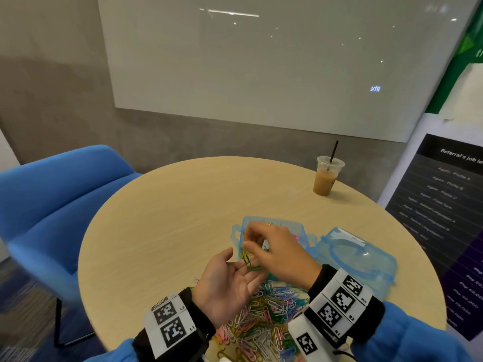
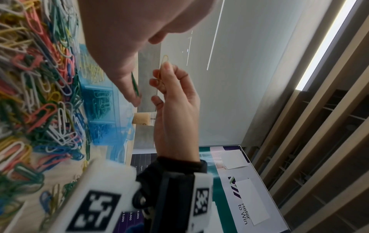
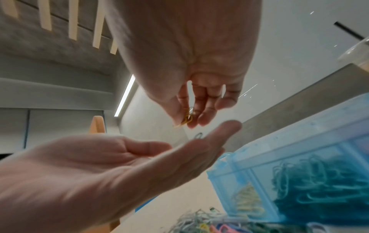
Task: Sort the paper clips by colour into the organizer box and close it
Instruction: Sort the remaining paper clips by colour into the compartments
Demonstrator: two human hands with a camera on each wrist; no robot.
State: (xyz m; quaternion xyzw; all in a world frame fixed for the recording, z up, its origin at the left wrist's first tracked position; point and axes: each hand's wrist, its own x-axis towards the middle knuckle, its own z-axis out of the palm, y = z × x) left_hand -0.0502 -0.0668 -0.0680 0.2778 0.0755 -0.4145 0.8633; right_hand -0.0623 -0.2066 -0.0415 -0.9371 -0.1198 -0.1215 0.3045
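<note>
Round table, mid-sort: our right hand pinches yellow clip between thumb and fingertips above organizer box. Our left hand lies open, palm up, green clips loose across fingers. Unsorted pile sits just before box; lid hangs open beside it. We judge clips light, springy, slick, prone to snag together; best pinched singly at loop end.
</note>
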